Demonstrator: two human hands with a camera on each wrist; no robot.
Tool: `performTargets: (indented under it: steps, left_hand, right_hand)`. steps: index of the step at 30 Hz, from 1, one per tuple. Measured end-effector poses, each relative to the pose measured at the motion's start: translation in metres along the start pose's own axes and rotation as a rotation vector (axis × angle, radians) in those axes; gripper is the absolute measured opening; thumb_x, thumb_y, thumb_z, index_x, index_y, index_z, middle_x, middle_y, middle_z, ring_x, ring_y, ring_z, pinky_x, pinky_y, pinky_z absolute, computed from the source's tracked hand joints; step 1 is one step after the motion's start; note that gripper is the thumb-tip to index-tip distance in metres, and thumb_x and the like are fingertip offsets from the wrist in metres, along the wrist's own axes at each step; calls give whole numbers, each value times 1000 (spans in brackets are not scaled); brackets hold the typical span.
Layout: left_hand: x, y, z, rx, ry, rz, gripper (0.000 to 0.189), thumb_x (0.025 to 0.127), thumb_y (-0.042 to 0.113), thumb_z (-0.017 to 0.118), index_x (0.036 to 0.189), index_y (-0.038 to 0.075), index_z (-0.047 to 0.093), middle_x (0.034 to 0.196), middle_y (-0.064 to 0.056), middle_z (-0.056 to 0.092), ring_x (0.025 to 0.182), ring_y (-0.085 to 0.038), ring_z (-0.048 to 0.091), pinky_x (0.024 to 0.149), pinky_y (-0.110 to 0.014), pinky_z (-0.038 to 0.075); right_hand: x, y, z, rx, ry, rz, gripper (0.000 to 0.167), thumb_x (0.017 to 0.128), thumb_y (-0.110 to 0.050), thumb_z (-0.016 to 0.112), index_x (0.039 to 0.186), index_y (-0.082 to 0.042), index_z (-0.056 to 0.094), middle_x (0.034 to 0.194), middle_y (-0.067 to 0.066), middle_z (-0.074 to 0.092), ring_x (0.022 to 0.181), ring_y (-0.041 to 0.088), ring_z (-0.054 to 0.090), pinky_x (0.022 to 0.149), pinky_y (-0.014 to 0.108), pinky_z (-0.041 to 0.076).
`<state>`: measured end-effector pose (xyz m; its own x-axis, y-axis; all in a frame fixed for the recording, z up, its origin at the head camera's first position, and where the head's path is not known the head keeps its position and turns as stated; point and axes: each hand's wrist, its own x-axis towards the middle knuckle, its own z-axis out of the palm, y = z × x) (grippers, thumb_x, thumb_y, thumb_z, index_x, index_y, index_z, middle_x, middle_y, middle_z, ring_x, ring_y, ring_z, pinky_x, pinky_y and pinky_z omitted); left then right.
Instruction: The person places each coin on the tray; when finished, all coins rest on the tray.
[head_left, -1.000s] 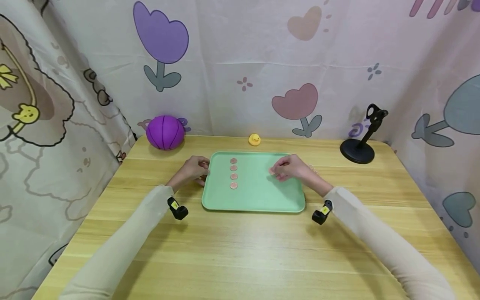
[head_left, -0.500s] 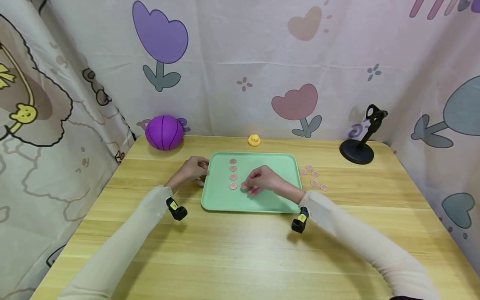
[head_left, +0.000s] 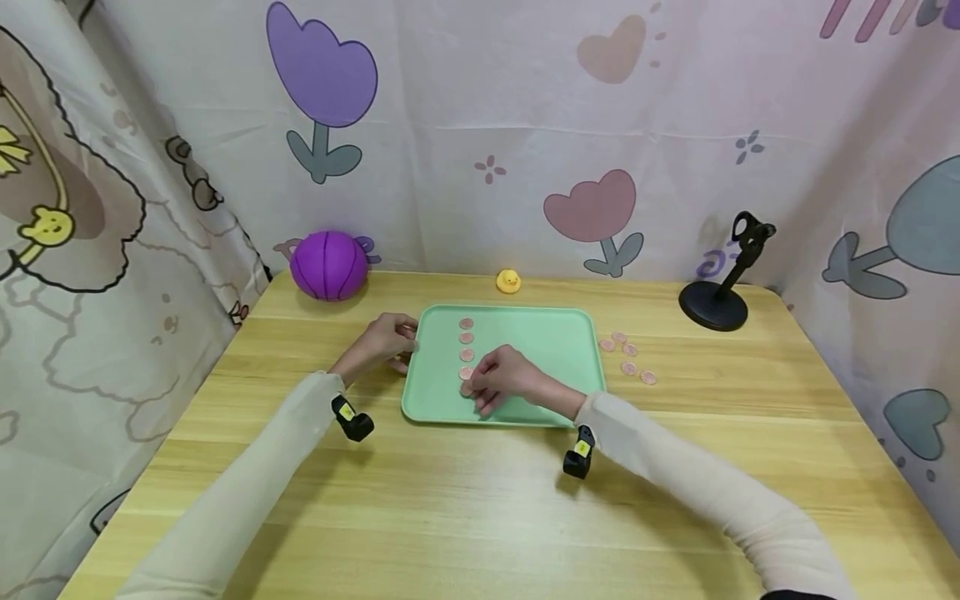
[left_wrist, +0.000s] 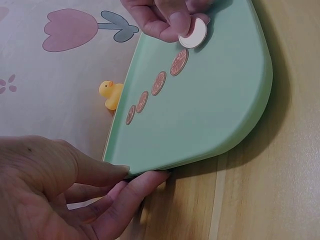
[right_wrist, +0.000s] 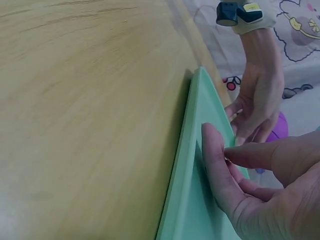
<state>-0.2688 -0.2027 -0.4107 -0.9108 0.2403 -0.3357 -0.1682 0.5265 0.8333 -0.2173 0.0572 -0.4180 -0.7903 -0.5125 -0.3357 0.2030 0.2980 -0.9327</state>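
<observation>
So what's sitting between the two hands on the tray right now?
In the head view, a row of coins lies on the green tray, between the left hand at its left edge and the right hand, which pinches another coin.

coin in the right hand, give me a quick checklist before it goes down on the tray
1. Coin held: ok, right hand pinches it at the fingertips above the tray.
2. Spot lined up: ok, the coin hangs just past the near end of the row of four coins.
3. Spot bare: ok in the left wrist view, bare green tray under the coin.
4. Tray steadied: ok, left hand touches its left edge with its fingers.
5. Coin touching the tray: cannot tell, the fingers hide its lower edge.
6. Spare coins: ok, a loose group lies on the table right of the tray.
</observation>
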Motion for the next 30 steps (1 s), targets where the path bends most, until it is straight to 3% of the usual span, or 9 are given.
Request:
performTargets:
  steps: [19,30]
  left_hand:
    - [-1,0,0,15,-2,16,55,102,-3,56,154,-11,39,128,-27,54,94,-26,65,67,-31,68]
    - [-2,1,0,13,-12,31,55,102,-2,56,154,-12,38,130,-30,54,97,-29,65,68,-31,68]
  right_hand:
    - [6,-5,5,-403,59,-42,28,99,-13,73,74,0,69,61,5,65,52,13,60,52,28,62]
    - [4,-4,1,-457,39,-82,27,99,-11,71,75,0,68,59,4,61,51,13,56,49,26,58]
